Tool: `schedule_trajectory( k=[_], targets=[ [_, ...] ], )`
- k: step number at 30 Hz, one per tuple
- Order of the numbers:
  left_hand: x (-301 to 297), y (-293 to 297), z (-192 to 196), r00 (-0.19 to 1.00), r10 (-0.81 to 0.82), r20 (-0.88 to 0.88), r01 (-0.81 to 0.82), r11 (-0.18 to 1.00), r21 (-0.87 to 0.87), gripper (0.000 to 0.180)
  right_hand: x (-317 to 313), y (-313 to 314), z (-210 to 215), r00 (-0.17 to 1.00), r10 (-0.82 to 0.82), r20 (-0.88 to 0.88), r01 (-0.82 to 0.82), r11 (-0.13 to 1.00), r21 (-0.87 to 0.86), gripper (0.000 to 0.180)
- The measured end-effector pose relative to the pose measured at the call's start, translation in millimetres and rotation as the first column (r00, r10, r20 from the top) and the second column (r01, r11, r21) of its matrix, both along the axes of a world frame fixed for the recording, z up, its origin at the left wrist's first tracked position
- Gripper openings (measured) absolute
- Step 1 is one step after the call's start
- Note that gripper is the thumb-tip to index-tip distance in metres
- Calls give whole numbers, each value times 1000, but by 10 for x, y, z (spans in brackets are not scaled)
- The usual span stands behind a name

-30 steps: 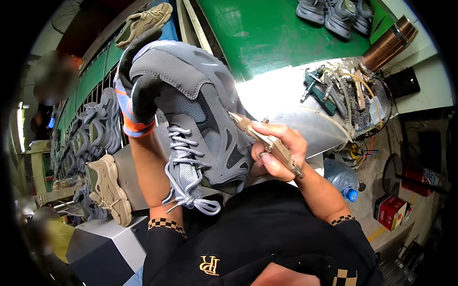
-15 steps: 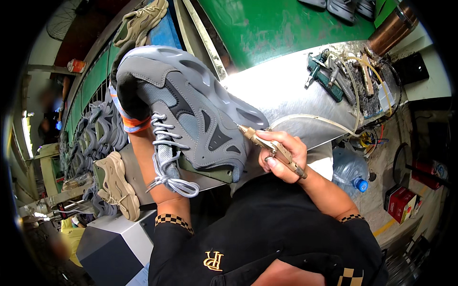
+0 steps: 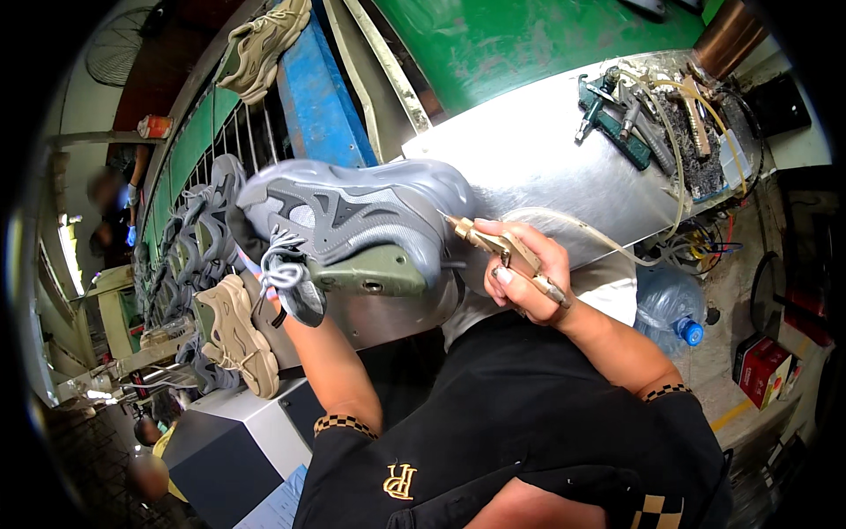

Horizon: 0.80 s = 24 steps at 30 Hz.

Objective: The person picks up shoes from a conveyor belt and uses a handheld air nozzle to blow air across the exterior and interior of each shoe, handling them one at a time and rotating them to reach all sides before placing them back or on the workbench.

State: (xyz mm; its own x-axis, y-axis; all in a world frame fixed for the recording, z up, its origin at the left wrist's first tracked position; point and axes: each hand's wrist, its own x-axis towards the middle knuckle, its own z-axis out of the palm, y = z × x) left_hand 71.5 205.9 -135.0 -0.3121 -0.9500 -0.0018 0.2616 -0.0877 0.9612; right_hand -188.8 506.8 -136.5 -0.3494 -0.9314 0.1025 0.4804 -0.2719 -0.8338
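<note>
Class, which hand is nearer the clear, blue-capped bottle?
Right: the right hand is left of the bottle; the left hand is farther left, partly hidden by the grey shoe.

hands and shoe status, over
Left hand, gloved, holding grey lace-up sneaker; right hand gripping brass-coloured metal tool, tip near sneaker; nothing visibly between.
</note>
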Motion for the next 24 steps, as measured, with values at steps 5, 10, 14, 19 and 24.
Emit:
schedule_trajectory(
  k=[5,10,14,19,24],
  targets=[
    [388,476,114,890,82,449,188,831,-524,49,76,-227,37,1000,15,26,-16,999,37,45],
    [591,1259,418,984,105,142,-132,972,193,50,182,-505,4,996,22,-87,-17,998,57,45],
    [608,1823,478,954,101,282,-205,907,369,55,229,-597,-30,983,-19,-181,30,998,60,45],
    [334,2275,618,962,-54,268,-103,838,536,55,209,-623,28,988,-27,-151,44,993,110,43],
    [168,2410,581,980,-126,155,13,813,582,56,205,-625,20,998,7,-69,4,988,152,43]
  ],
)
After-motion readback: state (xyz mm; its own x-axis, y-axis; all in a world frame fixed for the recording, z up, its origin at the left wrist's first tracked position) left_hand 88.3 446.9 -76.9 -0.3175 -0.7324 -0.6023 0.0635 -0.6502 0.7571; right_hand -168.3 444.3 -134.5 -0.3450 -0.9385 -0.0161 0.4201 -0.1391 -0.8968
